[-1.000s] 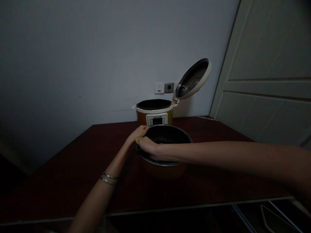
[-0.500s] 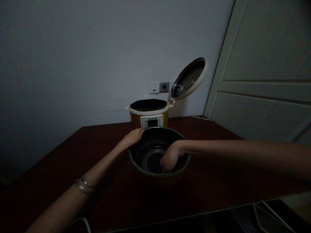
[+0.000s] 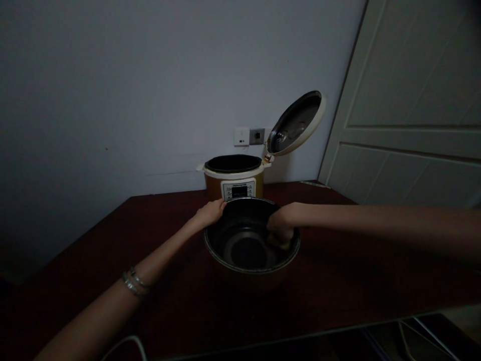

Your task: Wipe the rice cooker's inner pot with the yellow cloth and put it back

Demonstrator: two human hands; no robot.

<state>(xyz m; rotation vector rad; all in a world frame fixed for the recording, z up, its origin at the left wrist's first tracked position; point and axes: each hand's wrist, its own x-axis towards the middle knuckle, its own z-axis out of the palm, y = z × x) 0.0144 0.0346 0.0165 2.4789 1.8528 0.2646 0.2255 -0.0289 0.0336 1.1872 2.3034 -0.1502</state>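
Observation:
A dark metal inner pot (image 3: 229, 263) stands on the dark red table (image 3: 338, 286), tilted slightly toward me. My left hand (image 3: 211, 211) grips the pot's far left rim. My right hand (image 3: 281, 224) reaches inside the pot and presses against its right inner wall, fingers closed on a small yellowish sponge (image 3: 281, 244) that shows only dimly under the hand. Behind the pot stands a yellow and white rice cooker (image 3: 235, 184) with its lid (image 3: 296, 123) hinged open to the right.
The light is dim. A grey wall with a socket plate (image 3: 250, 136) lies behind the cooker, and a white panelled door (image 3: 413, 125) is on the right. A white cable (image 3: 126, 343) curls at the table's near edge. Bracelets circle my left wrist (image 3: 135, 285).
My right hand went from the pot's left rim down into the bottom, then across to the right inner wall. The left hand stayed on the rim.

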